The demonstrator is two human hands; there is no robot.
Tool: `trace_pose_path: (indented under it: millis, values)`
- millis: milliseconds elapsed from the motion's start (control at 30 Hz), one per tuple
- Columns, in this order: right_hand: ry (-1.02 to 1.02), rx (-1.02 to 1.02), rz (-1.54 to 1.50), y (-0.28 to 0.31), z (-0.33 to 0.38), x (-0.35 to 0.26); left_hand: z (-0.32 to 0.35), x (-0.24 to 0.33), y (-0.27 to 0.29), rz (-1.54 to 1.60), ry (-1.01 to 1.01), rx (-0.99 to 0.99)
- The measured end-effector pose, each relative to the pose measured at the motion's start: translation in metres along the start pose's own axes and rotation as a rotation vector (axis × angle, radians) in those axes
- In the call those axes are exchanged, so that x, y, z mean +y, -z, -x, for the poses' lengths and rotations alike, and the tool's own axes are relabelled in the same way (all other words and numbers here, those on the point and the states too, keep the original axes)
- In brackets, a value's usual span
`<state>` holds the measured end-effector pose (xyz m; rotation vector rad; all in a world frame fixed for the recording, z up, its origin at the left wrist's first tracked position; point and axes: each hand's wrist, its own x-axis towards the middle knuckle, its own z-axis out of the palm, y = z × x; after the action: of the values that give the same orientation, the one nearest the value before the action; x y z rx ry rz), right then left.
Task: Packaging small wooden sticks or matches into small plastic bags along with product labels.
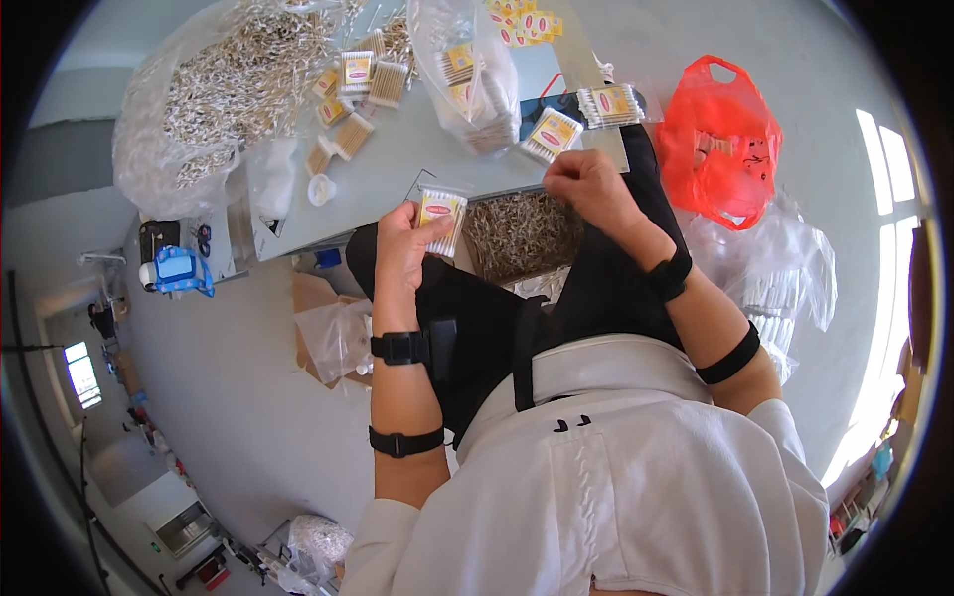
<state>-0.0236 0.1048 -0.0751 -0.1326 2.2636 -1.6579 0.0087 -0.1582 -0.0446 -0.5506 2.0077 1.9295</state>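
Note:
My left hand [399,253] grips a small pack of cotton swabs [443,211] in a clear bag with a yellow card, upright above my lap at the table's front edge. My right hand [599,194] is held to the right of it, thumb and fingers pinched together. Whatever those fingertips hold, if anything, is too small to make out. Just beyond the right hand, a pack of cotton swabs with a yellow card [552,137] lies on the table. A similar pack [608,106] rests behind it to the right.
A large clear bag of loose cotton swabs [238,94] covers the table's left. Bundled swabs [388,84] and a filled plastic bag [487,109] stand mid-table. Yellow cards [522,22] lie behind. A box of swabs [522,236] sits below the edge; a red bag [720,149] is at right.

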Motion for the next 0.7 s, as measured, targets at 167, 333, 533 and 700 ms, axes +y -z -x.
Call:
trace_pose_path:
  millis: [167, 333, 533, 700]
  values:
    - [-0.201, -0.219, -0.577, -0.021, 0.024, -0.031, 0.035, 0.011, -0.031, 0.129, -0.071, -0.061]
    - [-0.309, -0.201, -0.754, -0.005, 0.029, -0.044, 0.048, 0.026, -0.055, 0.092, -0.106, -0.085]
    - [-0.119, -0.146, -0.653, 0.012, 0.037, -0.042, 0.049, 0.035, -0.077, 0.123, -0.115, -0.153]
    - [0.039, 0.018, -0.48, 0.032, 0.045, -0.023, 0.044, 0.032, -0.081, 0.241, -0.033, -0.247]
